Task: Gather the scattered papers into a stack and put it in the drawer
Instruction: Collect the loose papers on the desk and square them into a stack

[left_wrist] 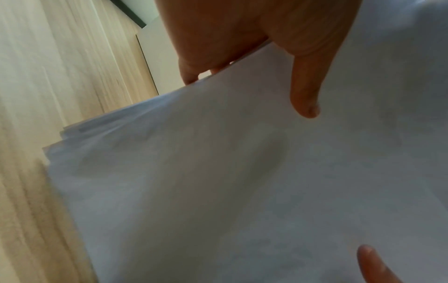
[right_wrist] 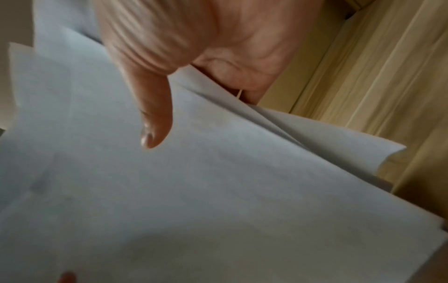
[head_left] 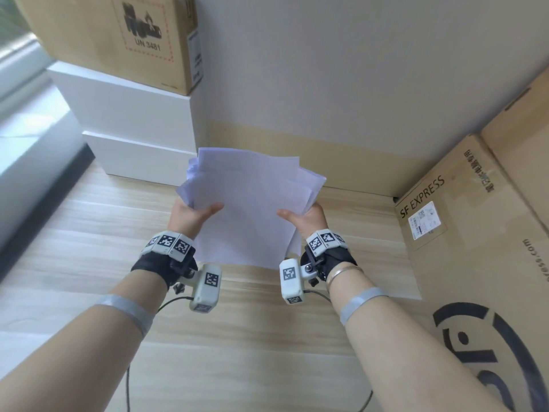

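Observation:
A loose stack of white papers (head_left: 249,200) is held in the air above the wooden floor, its sheets fanned and uneven at the far corners. My left hand (head_left: 191,214) grips its left edge, thumb on top and fingers underneath. My right hand (head_left: 306,217) grips the right edge the same way. In the left wrist view the thumb of my left hand (left_wrist: 305,92) presses on the papers (left_wrist: 218,191). In the right wrist view the thumb of my right hand (right_wrist: 155,114) lies on the papers (right_wrist: 194,191), whose lower sheets splay out to the right. No open drawer shows.
A white stepped cabinet (head_left: 133,120) stands at the back left with a cardboard box (head_left: 118,34) on top. Large cardboard boxes (head_left: 463,221) crowd the right side. The pale wall (head_left: 341,69) is straight ahead, and a wooden floor (head_left: 118,233) lies below.

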Available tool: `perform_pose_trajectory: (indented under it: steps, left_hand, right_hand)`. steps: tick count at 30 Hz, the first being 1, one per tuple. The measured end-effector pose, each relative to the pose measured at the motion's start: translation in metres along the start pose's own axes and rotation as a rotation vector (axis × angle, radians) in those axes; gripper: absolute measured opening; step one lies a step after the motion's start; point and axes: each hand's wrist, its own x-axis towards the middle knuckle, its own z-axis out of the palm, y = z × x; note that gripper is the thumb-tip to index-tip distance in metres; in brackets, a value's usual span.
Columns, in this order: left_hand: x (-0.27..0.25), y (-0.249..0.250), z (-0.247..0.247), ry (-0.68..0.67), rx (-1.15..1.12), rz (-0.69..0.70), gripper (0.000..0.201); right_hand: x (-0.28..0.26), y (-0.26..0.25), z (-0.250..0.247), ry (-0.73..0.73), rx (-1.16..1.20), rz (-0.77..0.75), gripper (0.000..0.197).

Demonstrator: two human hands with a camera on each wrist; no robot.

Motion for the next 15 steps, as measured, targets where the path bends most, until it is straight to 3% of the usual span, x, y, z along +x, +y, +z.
perform_pose_trajectory:
  steps: [5,12,15]
  left_hand:
    - [0.002,0.0,0.002,0.012,-0.043,0.033,0.066]
    - [0.012,0.005,0.006,0.085,-0.075,0.026,0.038]
    - [0.013,0.015,0.007,0.062,-0.101,0.09,0.043]
  right_hand:
    - [-0.003,0.008,0.01,0.034,0.024,0.096,0.033]
    - [-0.001,-0.003,0.012,0.076,0.015,0.094,0.029]
    - [0.001,-0.012,0.007,0.046,0.014,0.082,0.012]
